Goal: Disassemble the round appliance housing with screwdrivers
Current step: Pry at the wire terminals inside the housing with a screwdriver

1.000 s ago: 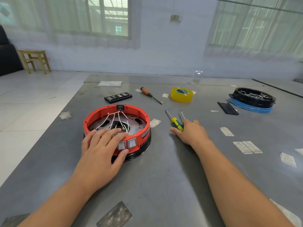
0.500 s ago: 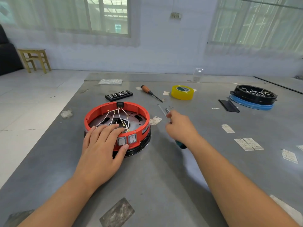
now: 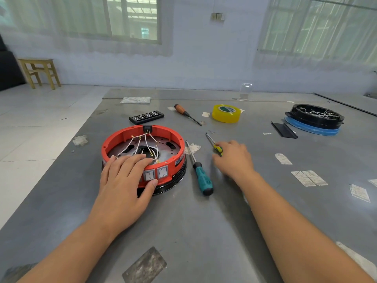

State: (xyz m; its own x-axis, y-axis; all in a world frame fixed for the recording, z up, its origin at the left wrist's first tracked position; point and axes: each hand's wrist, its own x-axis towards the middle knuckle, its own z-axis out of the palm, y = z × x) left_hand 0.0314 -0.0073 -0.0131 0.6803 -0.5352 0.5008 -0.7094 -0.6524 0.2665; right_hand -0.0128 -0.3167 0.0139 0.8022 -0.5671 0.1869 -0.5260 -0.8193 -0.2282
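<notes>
1. Red round appliance housing (image 3: 142,137) sits left of centre in the frame on a grey tabletop (image 3: 204,221), atop a black base ring; white wires fan from a black connector at its far rim, and two rocker switches face the camera.
2. Left hand (image 3: 124,180) lies over the housing's near rim, fingers straight and flat, thumb pressed below the switches; it hides that part of the rim and the inside beneath it.
3. Teal-handled screwdriver (image 3: 199,168) lies free just right of the housing, tip pointing away.
4. Right hand (image 3: 232,158) curls around a yellow-green-handled screwdriver (image 3: 214,145); most of the handle is hidden, only the shaft and a bit of grip show.
5. Further back lie a black bit case (image 3: 146,117), an orange-handled screwdriver (image 3: 186,114) and a yellow tape roll (image 3: 226,113).
6. At upper right, a black housing on a blue ring (image 3: 314,119) holds tangled white wires, hard to make out.
</notes>
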